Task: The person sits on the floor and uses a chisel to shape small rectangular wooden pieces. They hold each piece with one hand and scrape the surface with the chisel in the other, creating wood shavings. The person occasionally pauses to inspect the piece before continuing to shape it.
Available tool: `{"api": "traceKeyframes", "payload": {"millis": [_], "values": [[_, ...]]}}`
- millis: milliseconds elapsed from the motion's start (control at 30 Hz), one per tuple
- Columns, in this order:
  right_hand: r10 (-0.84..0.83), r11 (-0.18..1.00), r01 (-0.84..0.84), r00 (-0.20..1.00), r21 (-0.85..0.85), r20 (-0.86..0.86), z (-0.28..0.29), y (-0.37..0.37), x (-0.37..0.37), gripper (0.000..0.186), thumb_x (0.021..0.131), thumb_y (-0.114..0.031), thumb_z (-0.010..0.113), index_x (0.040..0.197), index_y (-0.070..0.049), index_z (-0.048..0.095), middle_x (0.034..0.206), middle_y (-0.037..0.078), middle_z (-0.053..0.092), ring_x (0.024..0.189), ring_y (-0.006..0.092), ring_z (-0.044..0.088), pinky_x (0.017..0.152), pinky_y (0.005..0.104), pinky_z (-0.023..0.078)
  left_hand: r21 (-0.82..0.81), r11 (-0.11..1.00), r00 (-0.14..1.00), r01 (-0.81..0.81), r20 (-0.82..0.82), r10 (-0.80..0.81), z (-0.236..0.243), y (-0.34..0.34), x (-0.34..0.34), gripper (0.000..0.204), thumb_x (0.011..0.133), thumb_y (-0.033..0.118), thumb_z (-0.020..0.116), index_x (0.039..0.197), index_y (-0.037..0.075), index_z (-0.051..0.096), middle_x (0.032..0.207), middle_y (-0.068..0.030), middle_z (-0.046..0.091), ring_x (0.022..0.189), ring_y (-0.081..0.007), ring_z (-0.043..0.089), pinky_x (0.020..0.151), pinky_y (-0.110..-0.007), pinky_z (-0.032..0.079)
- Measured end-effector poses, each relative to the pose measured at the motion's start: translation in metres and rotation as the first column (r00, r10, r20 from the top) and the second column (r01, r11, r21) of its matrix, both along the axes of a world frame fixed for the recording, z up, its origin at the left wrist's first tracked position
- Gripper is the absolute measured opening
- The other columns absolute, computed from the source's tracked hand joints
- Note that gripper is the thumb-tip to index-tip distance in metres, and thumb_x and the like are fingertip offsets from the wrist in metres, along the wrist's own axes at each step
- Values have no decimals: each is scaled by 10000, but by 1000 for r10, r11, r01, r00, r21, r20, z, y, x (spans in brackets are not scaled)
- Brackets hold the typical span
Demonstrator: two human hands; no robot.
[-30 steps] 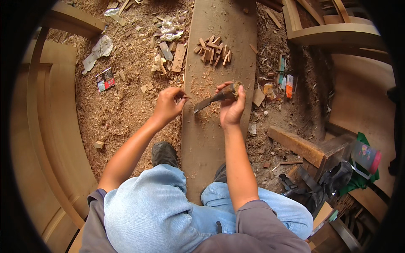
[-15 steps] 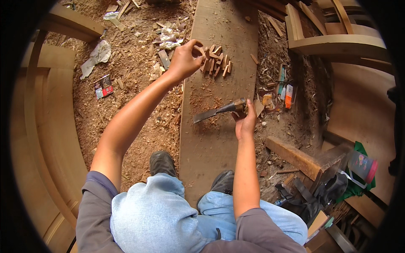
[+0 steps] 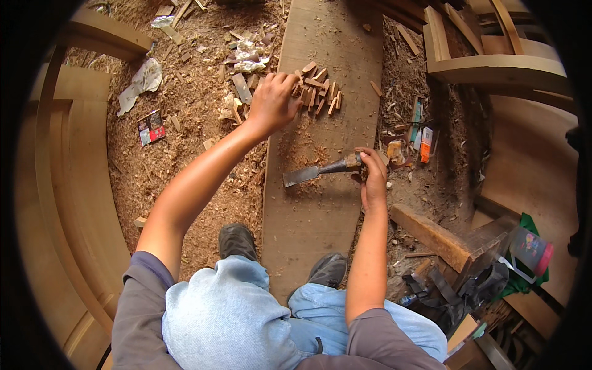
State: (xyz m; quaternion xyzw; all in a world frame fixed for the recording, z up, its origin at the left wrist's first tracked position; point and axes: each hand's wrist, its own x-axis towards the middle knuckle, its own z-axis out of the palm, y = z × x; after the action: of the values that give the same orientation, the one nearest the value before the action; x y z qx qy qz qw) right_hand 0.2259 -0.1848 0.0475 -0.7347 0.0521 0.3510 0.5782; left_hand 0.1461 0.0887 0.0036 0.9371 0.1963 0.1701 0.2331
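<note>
A wood chisel [image 3: 336,166] lies in my right hand [image 3: 374,179], which is closed round its handle. Its broad flat blade points left, over the wooden plank [image 3: 314,231]. Farther up the plank is a loose pile of small wooden pegs [image 3: 320,91]. At the pile's left edge my left hand [image 3: 272,102] is closed, back upward and fingertips drawn together. The hand hides whatever is between those fingertips.
Wood shavings [image 3: 203,179] cover the ground on the left. A thick wooden block [image 3: 430,234] lies right of the plank, with a pink-lidded clear tub [image 3: 529,250] beyond. Wooden frames [image 3: 499,66] stand at upper right, panels [image 3: 80,179] at left. My shoes flank the plank's near part.
My left hand has come slightly nearer and rolled so its back faces up. My right hand has shifted right with the chisel, whose blade now shows its flat face.
</note>
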Motion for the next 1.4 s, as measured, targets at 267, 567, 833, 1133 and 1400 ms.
{"api": "traceKeyframes", "payload": {"millis": [267,567,833,1133,1400], "values": [[213,947,-180,972,-267,97,-2,3,-18,237,854,-278,758,975,-82,700,858,19,660,744,111,584,628,268,451,-82,996,998,-17,-67,12,-4,13,2,404,821,104,748,1177,44,565,1012,-116,658,1020,-308,620,917,-442,493],[644,637,-628,752,-448,-139,34,3,-19,397,841,-368,801,978,-10,702,759,73,680,643,119,625,594,267,486,-113,990,985,-86,-160,67,5,16,2,378,843,25,663,1210,13,570,1022,-158,671,1008,-309,649,894,-445,513],[775,399,-917,342,-8,-532,65,11,-34,449,891,-333,763,1119,28,625,829,126,722,741,201,734,648,315,584,-483,838,967,-254,-131,218,3,3,-58,327,803,-1,667,1129,-2,644,995,-173,708,882,-240,701,815,-371,564],[757,587,-780,434,217,-489,22,13,-58,271,955,-221,667,1069,-12,535,783,115,696,627,181,692,538,308,540,-946,101,938,-308,-284,200,12,-23,-125,219,897,35,664,1115,37,689,1000,-52,703,898,-119,656,816,-277,576],[409,912,-393,887,115,-213,29,32,-68,283,947,-120,638,1155,-4,487,787,87,650,621,178,666,584,309,562,-922,254,950,-293,-251,185,16,-48,-135,160,927,128,689,1071,65,721,912,-28,716,814,-109,667,717,-292,561]]}}
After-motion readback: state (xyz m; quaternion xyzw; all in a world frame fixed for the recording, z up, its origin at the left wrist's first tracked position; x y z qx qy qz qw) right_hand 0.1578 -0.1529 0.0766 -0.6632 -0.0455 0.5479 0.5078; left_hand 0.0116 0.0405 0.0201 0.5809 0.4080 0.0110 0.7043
